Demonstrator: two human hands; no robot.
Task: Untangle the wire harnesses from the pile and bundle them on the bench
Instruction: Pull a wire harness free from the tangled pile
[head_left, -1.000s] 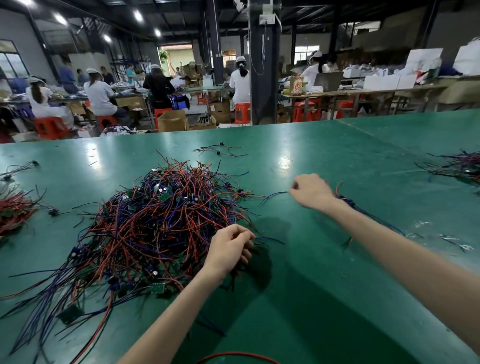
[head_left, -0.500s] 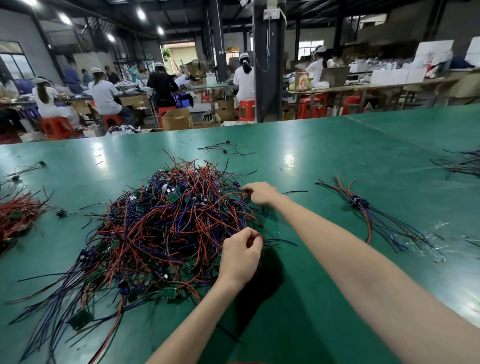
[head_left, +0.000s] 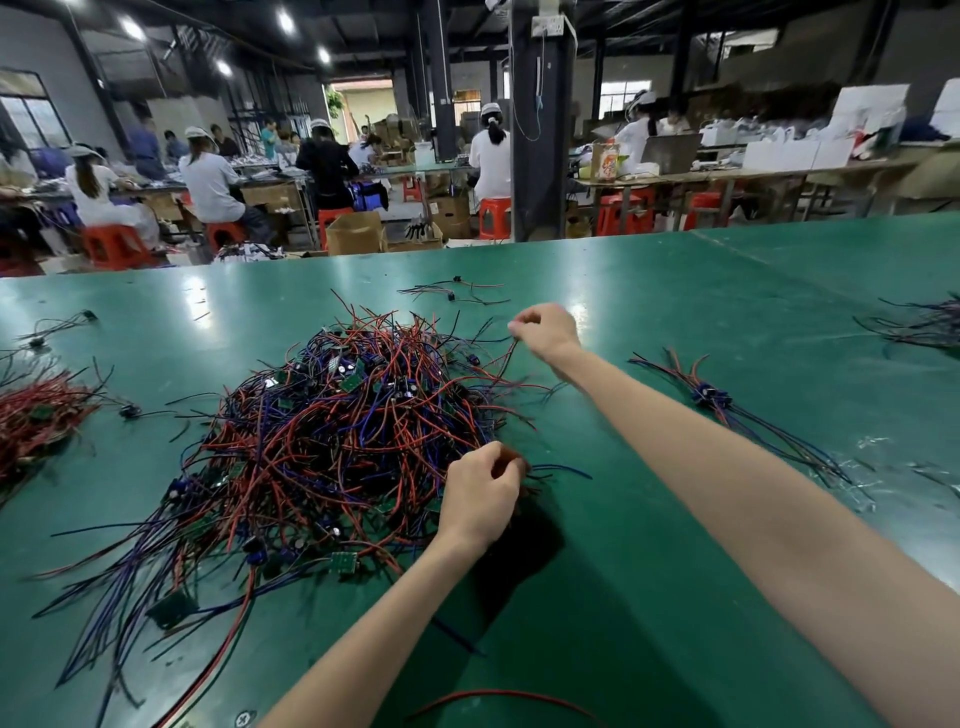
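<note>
The desk (head_left: 675, 291) has a smooth green mat top with a soft gloss, and the ceiling lamps show on it as bright white patches. The wires (head_left: 337, 441) wear smooth plastic insulation in red, blue and black, with a faint sheen. The bundled harness (head_left: 711, 397) has the same plastic sheathing. Small circuit boards (head_left: 344, 563) among the wires look flat and matt green. Scraps of clear film (head_left: 872, 444) lie crinkled and shiny on the desk. Behind, the stools (head_left: 493, 215) are glossy red moulded plastic. The open box (head_left: 356, 234) is matt brown cardboard, and the white cartons (head_left: 779, 155) look like smooth paperboard. The pillar (head_left: 535, 156) is dark and matt.
</note>
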